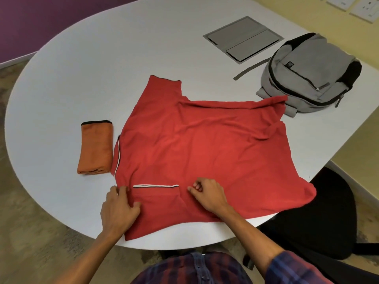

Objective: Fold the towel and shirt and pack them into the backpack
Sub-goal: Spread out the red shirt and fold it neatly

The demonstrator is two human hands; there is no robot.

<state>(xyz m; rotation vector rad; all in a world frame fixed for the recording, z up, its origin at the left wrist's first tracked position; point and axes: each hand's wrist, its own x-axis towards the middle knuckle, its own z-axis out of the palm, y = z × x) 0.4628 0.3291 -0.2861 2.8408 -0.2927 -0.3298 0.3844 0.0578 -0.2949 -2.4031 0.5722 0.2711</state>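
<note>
The towel (95,147) lies folded beside the red shirt (196,148), which is spread flat mid-table while the left hand (119,210) and right hand (207,194) pinch its near sleeve, the backpack (309,72) unpacked.

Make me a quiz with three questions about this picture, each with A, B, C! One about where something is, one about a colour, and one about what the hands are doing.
1. Where does the folded orange towel lie?
A. inside the bag
B. on the white table, left of the shirt
C. on the chair

2. What colour is the fabric backpack?
A. grey with black trim
B. blue
C. green

3. What are the left hand and right hand doing?
A. zipping the bag
B. resting on the floor
C. gripping the red shirt near its striped sleeve

Answers: 1 B, it sits by the collar edge. 2 A, grey panels with dark zips. 3 C, fingers curl on the cloth.
</note>
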